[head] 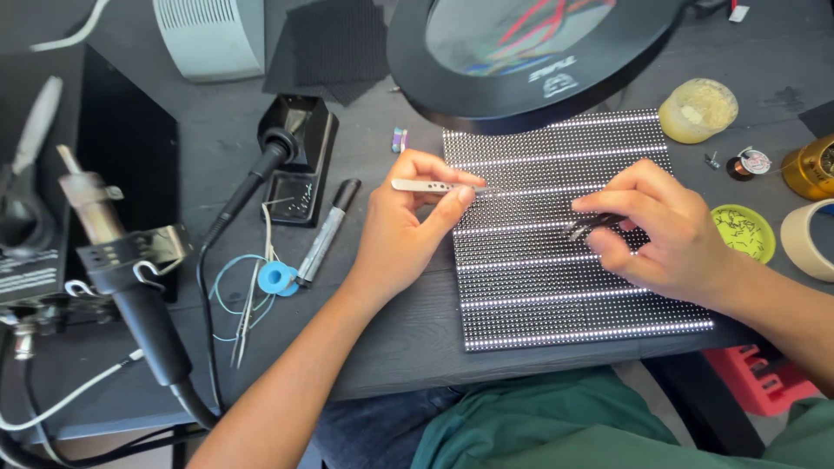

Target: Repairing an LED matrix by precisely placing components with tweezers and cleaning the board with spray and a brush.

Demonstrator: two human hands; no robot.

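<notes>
Steel tweezers (432,185) sit pinched in my left hand (401,233), tips aimed at the LED panel (556,287) lying flat at the desk's near edge; my right hand (665,230) rests on it, fingers closed round a small dark tool (589,227) pressed to the lit rows, beneath the magnifier lamp (521,61)

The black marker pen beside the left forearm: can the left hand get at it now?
Probably yes. The marker pen lies bare on the table, just beside the left hand. But its fingers hold silver tweezers, which it must first put down.
</notes>
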